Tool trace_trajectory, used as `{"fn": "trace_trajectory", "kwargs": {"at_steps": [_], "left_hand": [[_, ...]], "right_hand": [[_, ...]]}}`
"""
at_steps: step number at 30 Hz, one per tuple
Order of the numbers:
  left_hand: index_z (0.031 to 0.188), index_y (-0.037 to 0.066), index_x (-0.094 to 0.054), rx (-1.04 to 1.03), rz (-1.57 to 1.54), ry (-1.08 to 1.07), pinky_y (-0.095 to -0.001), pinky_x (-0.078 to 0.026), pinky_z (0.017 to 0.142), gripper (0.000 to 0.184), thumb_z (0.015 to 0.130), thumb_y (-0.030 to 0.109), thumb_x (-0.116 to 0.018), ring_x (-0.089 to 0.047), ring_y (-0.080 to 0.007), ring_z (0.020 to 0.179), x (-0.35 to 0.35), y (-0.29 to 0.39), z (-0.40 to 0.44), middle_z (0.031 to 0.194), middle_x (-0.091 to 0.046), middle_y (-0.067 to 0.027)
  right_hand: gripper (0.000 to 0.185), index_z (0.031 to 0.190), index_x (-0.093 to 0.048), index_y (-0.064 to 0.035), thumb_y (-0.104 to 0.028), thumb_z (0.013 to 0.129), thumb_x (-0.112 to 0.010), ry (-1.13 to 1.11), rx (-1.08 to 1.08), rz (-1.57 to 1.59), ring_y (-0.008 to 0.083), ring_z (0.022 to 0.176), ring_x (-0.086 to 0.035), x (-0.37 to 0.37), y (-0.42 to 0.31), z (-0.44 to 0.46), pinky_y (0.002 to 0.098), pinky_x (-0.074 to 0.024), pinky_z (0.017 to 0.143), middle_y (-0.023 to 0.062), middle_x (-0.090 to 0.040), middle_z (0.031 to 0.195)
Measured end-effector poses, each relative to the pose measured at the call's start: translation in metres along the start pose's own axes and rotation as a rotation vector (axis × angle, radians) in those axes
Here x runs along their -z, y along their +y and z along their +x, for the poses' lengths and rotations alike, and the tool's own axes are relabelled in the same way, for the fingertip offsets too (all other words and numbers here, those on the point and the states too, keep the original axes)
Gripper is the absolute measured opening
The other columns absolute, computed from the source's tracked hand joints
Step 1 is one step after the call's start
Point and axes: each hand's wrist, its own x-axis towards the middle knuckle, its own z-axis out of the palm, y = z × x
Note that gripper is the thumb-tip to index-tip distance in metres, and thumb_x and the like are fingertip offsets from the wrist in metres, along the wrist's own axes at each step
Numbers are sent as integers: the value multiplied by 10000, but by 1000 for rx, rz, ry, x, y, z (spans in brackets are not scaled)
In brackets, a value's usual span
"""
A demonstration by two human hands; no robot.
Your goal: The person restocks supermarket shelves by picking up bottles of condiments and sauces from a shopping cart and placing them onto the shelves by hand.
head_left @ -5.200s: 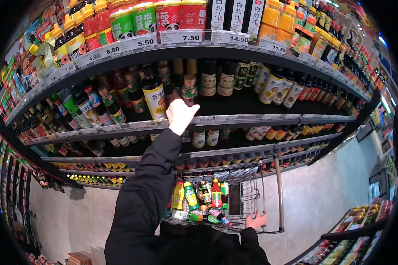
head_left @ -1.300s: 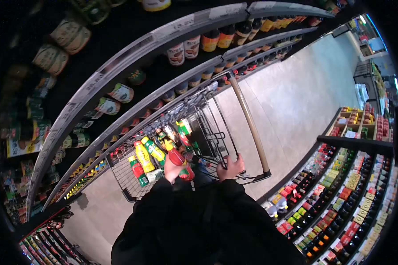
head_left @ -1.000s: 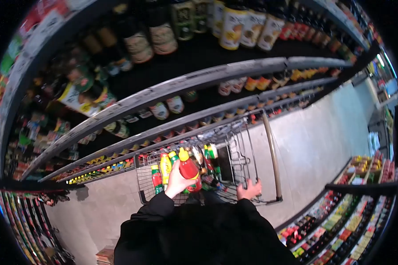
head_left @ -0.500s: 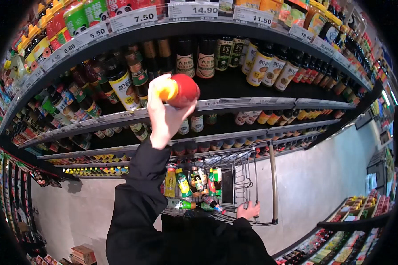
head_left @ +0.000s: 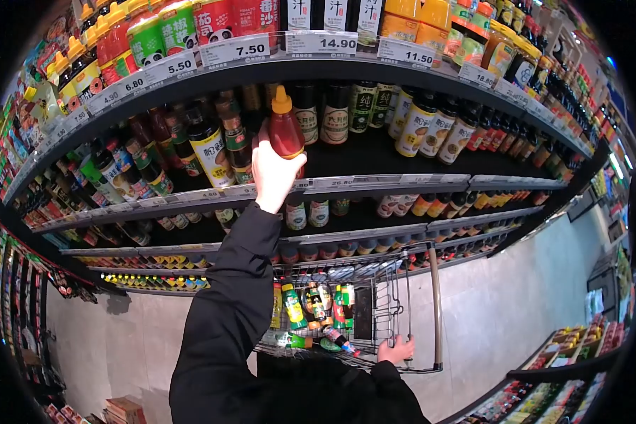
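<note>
My left hand (head_left: pixel 275 171) is closed around a red squeeze bottle of sauce (head_left: pixel 287 131) with a pointed orange cap. The bottle stands upright in front of the shelf with dark soy-sauce-like bottles (head_left: pixel 334 116). Lower down, my right hand (head_left: pixel 395 350) grips the wire frame of a shopping cart (head_left: pixel 435 304) near its handle end. Inside the cart lie several bottles, among them a green one with a yellow label (head_left: pixel 294 305) and a dark one with a pink cap (head_left: pixel 340 340).
Above, a shelf with price tags (head_left: pixel 321 44) holds red squeeze bottles (head_left: pixel 124 39) with orange caps and green pouches. Lower shelves carry rows of jars (head_left: pixel 318 214). Produce-like packs fill a rack (head_left: pixel 572 346) at the lower right. A cardboard box (head_left: pixel 125 410) sits on the floor (head_left: pixel 148 318).
The sauce bottle has turned from lying toward me to upright, cap on top. The view has tilted up a little, showing more of the upper shelf. My right hand stays on the cart.
</note>
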Motion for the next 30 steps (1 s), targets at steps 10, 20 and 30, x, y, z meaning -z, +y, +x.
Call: {"fn": "trace_trajectory", "kwargs": {"at_steps": [10, 20, 30], "left_hand": [[1447, -33, -225, -73, 127, 22, -469, -476, 926, 995, 648, 153, -787, -564, -442, 1073, -9, 14, 10, 1176, -538, -326], [1506, 165, -292, -310, 275, 24, -484, -423, 938, 885, 749, 172, -749, -512, -446, 1109, -3, 22, 38, 1211, -485, -266], [1485, 112, -332, -315, 289, 24, -476, -384, 986, 888, 702, 139, -749, -450, -409, 1149, 1, 22, 39, 1229, -469, -254]], "right_hand": [[245, 823, -620, -120, -183, 598, -695, 16, 8, -20, 425, 1182, -441, -2, 0, 0, 530, -326, 983, 248, -472, 1289], [258, 825, -639, -105, -200, 588, -673, 58, 51, -33, 426, 1134, -467, -5, 3, -1, 514, -354, 942, 253, -489, 1273], [262, 835, -636, -128, -189, 586, -687, 46, 43, -37, 431, 1142, -458, -5, 3, 1, 524, -354, 942, 241, -487, 1265]]}}
